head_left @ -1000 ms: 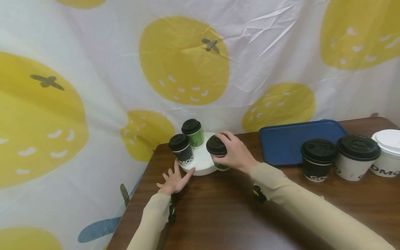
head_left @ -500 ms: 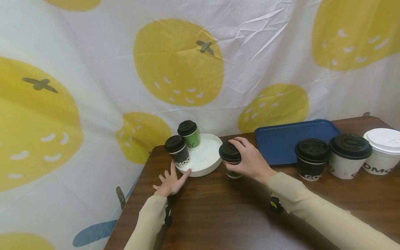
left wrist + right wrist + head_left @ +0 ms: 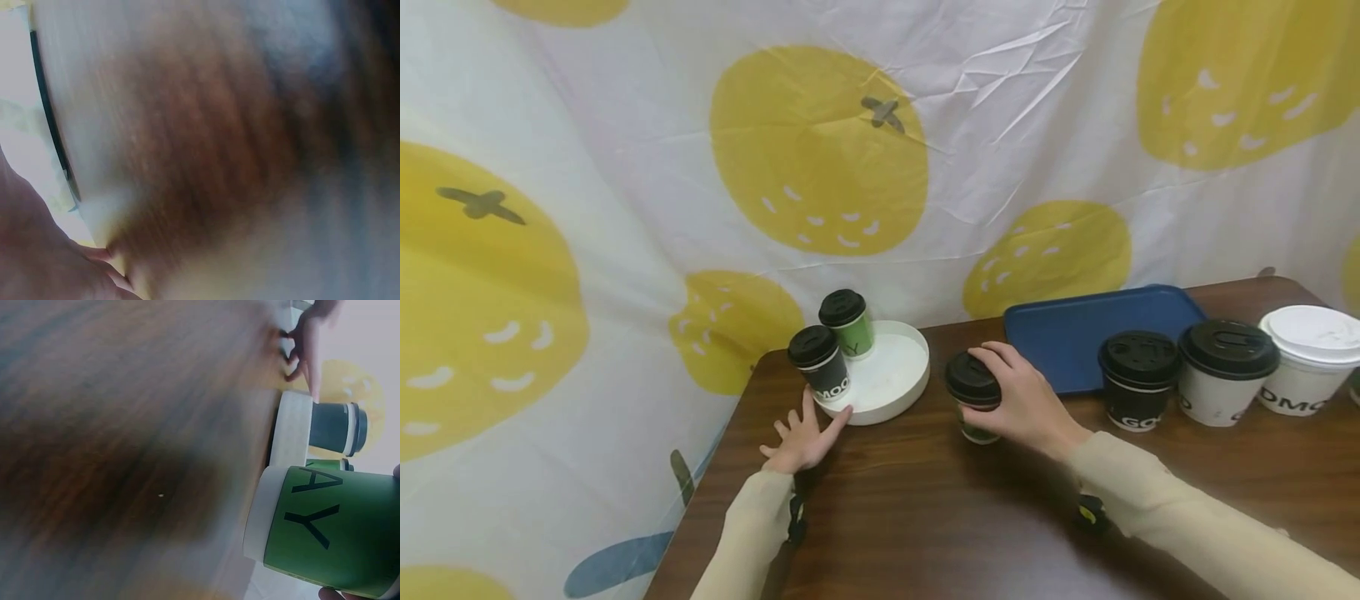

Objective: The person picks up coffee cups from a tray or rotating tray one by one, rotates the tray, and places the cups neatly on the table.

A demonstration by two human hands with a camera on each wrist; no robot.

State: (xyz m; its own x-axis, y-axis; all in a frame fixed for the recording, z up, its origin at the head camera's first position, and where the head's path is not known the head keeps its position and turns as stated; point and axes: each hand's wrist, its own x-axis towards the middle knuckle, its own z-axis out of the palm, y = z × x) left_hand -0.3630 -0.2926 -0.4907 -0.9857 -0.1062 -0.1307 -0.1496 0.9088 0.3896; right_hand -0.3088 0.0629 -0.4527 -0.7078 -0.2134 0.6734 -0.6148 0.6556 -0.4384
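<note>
In the head view my right hand (image 3: 1030,408) grips a green paper coffee cup (image 3: 972,382) by its black lid and upper side, right of a round white tray (image 3: 895,375). Large "AY" letters show on this cup (image 3: 337,531) in the right wrist view; whether its base touches the table I cannot tell. On the tray's left part stand a black coffee cup (image 3: 820,367) and, behind it, another green cup (image 3: 853,333), both with black lids. My left hand (image 3: 801,437) has its fingers spread, thumb and index finger at the tray's front-left rim.
A blue rectangular tray (image 3: 1090,337) lies at the back right. Before and beside it stand a black cup (image 3: 1138,383), a white cup with black lid (image 3: 1221,387) and a white-lidded cup (image 3: 1300,371). Fruit-patterned cloth (image 3: 662,167) hangs behind the brown table (image 3: 925,517).
My right hand has carried the green cup from the white tray's right side out to the right and a little nearer. The left hand stays at the tray's rim; the view has shifted slightly right.
</note>
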